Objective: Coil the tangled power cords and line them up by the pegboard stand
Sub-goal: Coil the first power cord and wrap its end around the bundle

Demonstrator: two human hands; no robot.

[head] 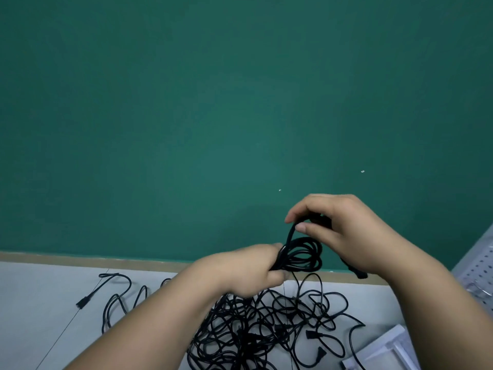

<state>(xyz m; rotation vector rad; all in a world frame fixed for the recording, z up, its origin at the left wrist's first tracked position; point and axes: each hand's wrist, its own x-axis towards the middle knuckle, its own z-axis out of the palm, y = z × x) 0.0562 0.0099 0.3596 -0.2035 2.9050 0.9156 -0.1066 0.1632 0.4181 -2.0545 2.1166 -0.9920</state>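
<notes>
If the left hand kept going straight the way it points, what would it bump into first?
Probably the right hand, pinching the cord just beyond the coil that the left hand grips; depth is hard to judge from one view.

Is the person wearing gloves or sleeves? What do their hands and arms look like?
No gloves. The left hand and the right hand are both bare, with no rings, watch or bracelet showing. The forearms are bare too; no sleeve reaches into the picture.
</notes>
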